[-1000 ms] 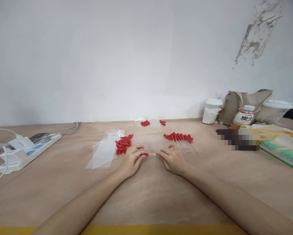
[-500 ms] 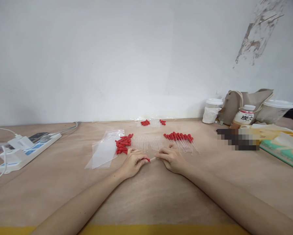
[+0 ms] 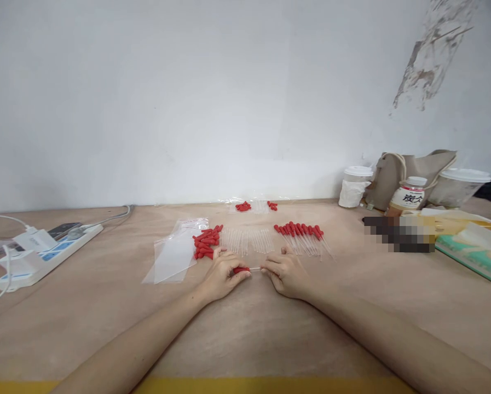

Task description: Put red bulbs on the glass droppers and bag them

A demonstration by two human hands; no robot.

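My left hand (image 3: 225, 273) is closed on a red rubber bulb (image 3: 241, 270), its thumb lowered a little below it. From the bulb a thin clear dropper tube (image 3: 255, 268) runs across to my right hand (image 3: 285, 272), whose fingertips pinch its other end. Beyond the hands lie two groups of loose clear tubes (image 3: 234, 239). A pile of loose red bulbs (image 3: 206, 241) is just past my left hand. Past my right hand rests a row of droppers with red bulbs fitted (image 3: 298, 230), their tubes pointing toward me.
Clear plastic bags (image 3: 173, 254) lie left of the bulb pile. Another bag with red bulbs and tubes (image 3: 256, 206) is near the wall. A power strip (image 3: 52, 260) stands left. Cups (image 3: 354, 189), a bottle (image 3: 408, 194), a beige bag (image 3: 423, 164) and a green packet (image 3: 473, 254) occupy the right.
More of the red bulb shows between my left fingers and thumb, and the thumb has dropped slightly. The tube is more level. The right fingers have closed in around its end.
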